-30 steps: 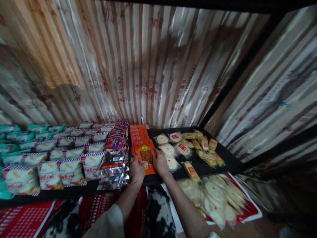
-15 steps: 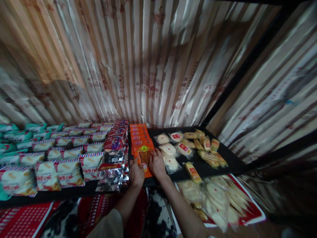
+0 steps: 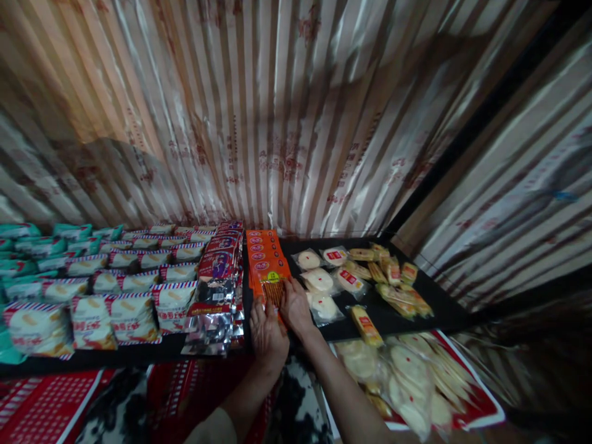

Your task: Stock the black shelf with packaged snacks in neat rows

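An orange snack packet (image 3: 272, 290), with brown sticks showing through its window, lies at the near end of a row of overlapping orange packets (image 3: 259, 253). My left hand (image 3: 269, 330) rests on its lower left part, fingers stretched forward and slightly apart. At the right edge of the same packet, my right hand (image 3: 296, 308) has its fingers curled against it; the thumb side is partly hidden. Just left of the orange row lies a row of dark red and silver packets (image 3: 215, 308). To the right are clear-wrapped round white cakes (image 3: 319, 280).
Several white bread packs (image 3: 136, 317) and green packs (image 3: 39, 246) fill the black shelf's left side. Yellow wrapped snacks (image 3: 367, 325) lie on the right. Below, a red-and-white box (image 3: 485, 416) holds bagged flat cakes. A striped plastic sheet (image 3: 277, 123) hangs behind.
My left hand has shifted from the packet's left edge onto its lower front. My right hand stays at the right edge. The view has turned slightly left.
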### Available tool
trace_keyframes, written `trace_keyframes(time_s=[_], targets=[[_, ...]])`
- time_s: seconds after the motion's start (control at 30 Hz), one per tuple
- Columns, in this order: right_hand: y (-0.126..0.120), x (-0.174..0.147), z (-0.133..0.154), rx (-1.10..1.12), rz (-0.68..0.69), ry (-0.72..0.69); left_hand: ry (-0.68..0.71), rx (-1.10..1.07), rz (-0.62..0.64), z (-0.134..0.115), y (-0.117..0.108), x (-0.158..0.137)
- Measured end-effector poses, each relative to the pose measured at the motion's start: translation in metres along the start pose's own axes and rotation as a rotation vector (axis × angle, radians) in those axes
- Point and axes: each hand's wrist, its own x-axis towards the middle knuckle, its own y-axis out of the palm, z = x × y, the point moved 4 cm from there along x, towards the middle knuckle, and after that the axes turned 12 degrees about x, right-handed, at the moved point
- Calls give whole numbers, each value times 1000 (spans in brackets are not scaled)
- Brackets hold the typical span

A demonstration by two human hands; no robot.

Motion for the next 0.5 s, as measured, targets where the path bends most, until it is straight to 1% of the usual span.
trace_keyframes(time_s=[0.1, 0.23, 0.37, 0.5], targets=[[2, -1, 0, -2, 12, 5, 80, 14, 37, -1, 7, -3], [3, -1, -1, 49, -14, -20, 93, 38, 59, 0, 6, -3], [-5, -3, 7, 124, -78, -68, 146, -26, 12, 0, -3, -8], [-18, -20, 29, 225, -108, -67, 214, -184, -55, 9, -13, -24]])
